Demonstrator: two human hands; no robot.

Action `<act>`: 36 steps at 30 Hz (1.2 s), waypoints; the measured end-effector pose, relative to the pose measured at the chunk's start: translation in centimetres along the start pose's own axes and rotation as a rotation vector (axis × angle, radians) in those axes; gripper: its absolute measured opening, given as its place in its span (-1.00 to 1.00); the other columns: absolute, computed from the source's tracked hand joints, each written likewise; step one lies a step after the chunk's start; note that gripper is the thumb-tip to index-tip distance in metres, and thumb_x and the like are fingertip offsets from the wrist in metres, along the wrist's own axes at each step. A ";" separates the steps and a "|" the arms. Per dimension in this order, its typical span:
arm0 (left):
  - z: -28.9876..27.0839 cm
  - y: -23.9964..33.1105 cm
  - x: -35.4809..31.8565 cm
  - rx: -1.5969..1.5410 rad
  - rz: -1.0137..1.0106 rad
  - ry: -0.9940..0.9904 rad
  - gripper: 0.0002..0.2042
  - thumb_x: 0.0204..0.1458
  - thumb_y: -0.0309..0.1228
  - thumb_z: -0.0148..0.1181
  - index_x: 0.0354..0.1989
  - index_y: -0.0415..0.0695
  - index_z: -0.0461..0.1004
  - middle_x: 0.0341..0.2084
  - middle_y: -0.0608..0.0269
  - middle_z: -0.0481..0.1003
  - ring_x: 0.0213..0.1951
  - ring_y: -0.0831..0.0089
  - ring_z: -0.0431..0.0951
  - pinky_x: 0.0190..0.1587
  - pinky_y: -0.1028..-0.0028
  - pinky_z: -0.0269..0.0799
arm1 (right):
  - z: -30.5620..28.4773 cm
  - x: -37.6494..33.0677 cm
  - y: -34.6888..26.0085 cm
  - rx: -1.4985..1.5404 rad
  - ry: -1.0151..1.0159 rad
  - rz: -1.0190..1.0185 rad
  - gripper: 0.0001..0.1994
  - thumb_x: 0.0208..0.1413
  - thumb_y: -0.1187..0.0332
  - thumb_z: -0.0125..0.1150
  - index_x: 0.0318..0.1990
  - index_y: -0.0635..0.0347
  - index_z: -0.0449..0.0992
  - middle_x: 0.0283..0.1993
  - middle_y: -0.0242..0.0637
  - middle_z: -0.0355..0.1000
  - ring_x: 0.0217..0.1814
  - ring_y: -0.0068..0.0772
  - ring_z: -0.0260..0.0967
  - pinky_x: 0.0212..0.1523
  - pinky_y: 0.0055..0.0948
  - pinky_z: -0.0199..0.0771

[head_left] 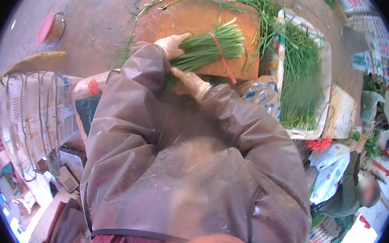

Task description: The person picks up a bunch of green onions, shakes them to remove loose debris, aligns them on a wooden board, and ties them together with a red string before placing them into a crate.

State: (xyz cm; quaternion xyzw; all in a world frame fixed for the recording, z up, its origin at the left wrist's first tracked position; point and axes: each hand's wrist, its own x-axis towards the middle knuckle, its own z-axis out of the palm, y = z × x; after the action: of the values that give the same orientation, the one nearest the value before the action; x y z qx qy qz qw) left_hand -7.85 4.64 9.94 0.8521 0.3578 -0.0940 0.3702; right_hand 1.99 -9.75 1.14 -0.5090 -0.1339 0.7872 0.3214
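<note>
A bundle of green chives (213, 46) lies across the orange-brown board (166, 12), its pale cut ends to the right. Round it near those ends runs a red tie (219, 48), with one tail hanging off the near side. My left hand (170, 46), in a pale glove, is closed on the bundle's left, leafy part. At the bundle's near edge my right hand (190, 81), gloved too, is closed with its fingers against the leaves. Part of the right fingers is hidden under the leaves.
Loose chives (267, 18) lie along the board's back and right edges. To the right, a white foam box (324, 96) holds more chives. A clear plastic bag (263, 95) sits between. At left are a pink round container (50, 29) and a crate (37, 106). Another person (347, 191) is far right.
</note>
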 end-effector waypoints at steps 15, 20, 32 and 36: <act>3.1 3.8 16.0 -0.321 0.093 0.076 -0.58 0.22 -0.07 -0.03 0.10 -0.06 0.46 -0.11 0.04 0.56 0.00 0.17 0.52 0.10 0.37 0.32 | -18.8 1.5 -6.8 -0.336 0.424 -0.230 -0.62 0.15 0.22 0.04 0.03 0.29 0.41 -0.01 -0.06 0.49 0.04 -0.02 0.45 -0.05 -0.11 0.50; 6.7 2.9 13.8 -0.285 0.343 0.341 -0.34 0.14 -0.07 0.09 0.33 -0.17 0.09 0.13 -0.02 0.38 0.14 0.08 0.38 0.18 0.33 0.24 | -19.2 0.2 -9.1 -1.129 0.644 -0.342 -0.61 0.13 0.25 0.00 0.09 0.19 0.41 0.09 0.08 0.39 0.16 0.08 0.31 0.10 -0.21 0.34; 6.5 2.2 3.5 0.050 -0.105 0.393 0.25 -0.46 -0.04 0.53 0.39 -0.25 -0.19 0.04 -0.03 0.37 0.11 0.06 0.34 0.18 0.26 0.23 | -13.2 -3.0 -22.4 -1.946 0.468 -1.101 -0.60 0.11 0.42 0.03 0.11 -0.19 0.45 0.11 -0.20 0.39 0.18 -0.13 0.29 0.20 -0.26 0.28; 6.1 2.2 3.4 0.018 -0.102 0.370 0.25 -0.48 -0.04 0.54 0.39 -0.25 -0.16 0.03 -0.02 0.39 0.10 0.06 0.36 0.18 0.26 0.23 | -10.5 -0.1 -24.0 -2.373 0.206 -0.721 -0.72 -0.03 0.46 0.11 -0.14 -0.06 0.57 -0.12 -0.22 0.50 0.01 -0.15 0.42 0.05 -0.24 0.42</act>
State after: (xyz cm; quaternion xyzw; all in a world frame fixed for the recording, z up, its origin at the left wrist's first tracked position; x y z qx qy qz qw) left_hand -3.24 1.17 5.42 0.8389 0.4616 0.0427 0.2852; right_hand 20.16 7.15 9.41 -0.4783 -0.8685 0.0034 -0.1301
